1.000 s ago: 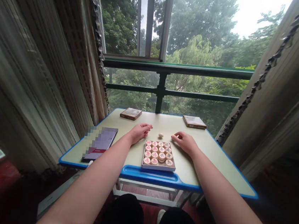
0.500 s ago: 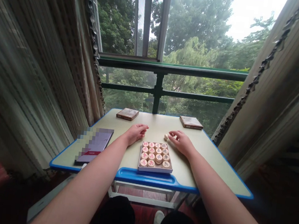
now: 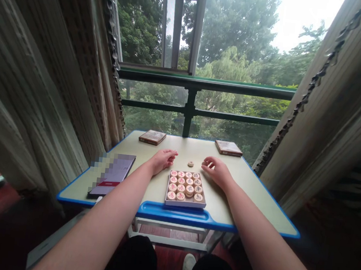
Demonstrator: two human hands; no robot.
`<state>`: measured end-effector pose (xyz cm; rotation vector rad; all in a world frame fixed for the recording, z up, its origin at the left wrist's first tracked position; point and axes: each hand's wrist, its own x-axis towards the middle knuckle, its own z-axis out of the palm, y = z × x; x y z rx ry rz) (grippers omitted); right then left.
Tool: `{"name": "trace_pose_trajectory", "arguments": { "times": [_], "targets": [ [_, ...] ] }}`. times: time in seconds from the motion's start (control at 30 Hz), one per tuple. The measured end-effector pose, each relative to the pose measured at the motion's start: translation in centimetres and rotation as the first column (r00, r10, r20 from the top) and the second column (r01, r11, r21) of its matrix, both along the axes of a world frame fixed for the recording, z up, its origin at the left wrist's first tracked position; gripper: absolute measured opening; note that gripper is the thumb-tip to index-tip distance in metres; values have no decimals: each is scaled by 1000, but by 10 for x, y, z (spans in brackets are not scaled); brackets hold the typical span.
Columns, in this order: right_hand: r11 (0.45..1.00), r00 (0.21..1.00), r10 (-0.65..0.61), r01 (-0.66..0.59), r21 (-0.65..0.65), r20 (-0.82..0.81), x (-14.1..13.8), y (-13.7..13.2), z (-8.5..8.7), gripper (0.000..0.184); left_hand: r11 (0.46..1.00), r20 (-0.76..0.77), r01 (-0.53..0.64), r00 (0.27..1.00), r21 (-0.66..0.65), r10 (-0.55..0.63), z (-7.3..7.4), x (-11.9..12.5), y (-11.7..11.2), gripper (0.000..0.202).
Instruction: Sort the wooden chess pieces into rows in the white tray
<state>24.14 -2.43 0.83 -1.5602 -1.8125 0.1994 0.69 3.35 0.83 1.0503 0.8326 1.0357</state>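
Observation:
A shallow white box [image 3: 169, 202] near the front edge of the table holds round wooden xiangqi pieces, set in rows with red and dark characters. Behind the box, one loose xiangqi piece [image 3: 190, 164] lies flat on the tabletop between my hands. My right hand [image 3: 217, 171] is to the right of it, fingers bent and closed on another pale xiangqi piece [image 3: 203, 163], mostly covered by the fingertips. My left hand [image 3: 162, 160] rests at the box's far left corner, its fingers loosely stretched inward and nothing visible in them.
Two flat brown boxes, a left one [image 3: 152, 137] and a right one [image 3: 228, 148], lie along the table's far edge. A purple-grey book-like item [image 3: 116, 173] lies at the left. A blue tray groove [image 3: 175, 212] runs along the front edge. Curtains hang on both sides.
A xiangqi piece beside my right fingertips now lies flat farther left, apart from the hand. My left hand keeps nearly the same place. The whole view has shifted slightly.

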Motion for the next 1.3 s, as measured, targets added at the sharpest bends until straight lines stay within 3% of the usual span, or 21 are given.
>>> {"name": "trace_pose_trajectory", "arguments": {
  "times": [0.4, 0.5, 0.63, 0.73, 0.83, 0.93, 1.03, 1.17, 1.3],
  "targets": [
    [997, 997, 17, -12, -70, 81, -1, 2, 0, 20, 999, -88, 0, 996, 50, 4, -2, 3, 1, 17],
    [998, 993, 33, -28, -47, 110, 0, 1, 0, 20, 969, -217, -51, 971, 242, 106, -6, 7, 5, 21],
    [999, 993, 34, -33, -10, 111, -1, 0, -1, 19, 870, -352, -99, 888, 484, 297, -9, 8, 12, 24],
    [1000, 995, 13, -15, 25, 95, -3, 1, 0, 21, 856, -474, 1, 833, 516, 286, -13, 6, 14, 31],
    [1000, 994, 4, -7, 29, 105, -4, 1, 2, 21, 849, -615, 225, 775, 479, 142, -15, 5, 13, 37],
    [999, 989, 37, -38, 5, 144, -7, -1, 4, 19, 797, -717, 391, 694, 460, 73, -14, 6, 12, 40],
    [997, 985, 71, -72, 0, 159, -11, -2, 2, 17, 772, -768, 458, 638, 441, 61, -12, 7, 13, 41],
    [992, 988, 116, -121, 43, 103, -18, 7, -2, 14, 762, -782, 485, 621, 429, 45, -11, 7, 18, 45],
    [991, 993, 109, -112, 76, 44, -21, 18, -7, 14, 738, -817, 539, 576, 407, 30, -10, 5, 27, 63]
  ]
}}
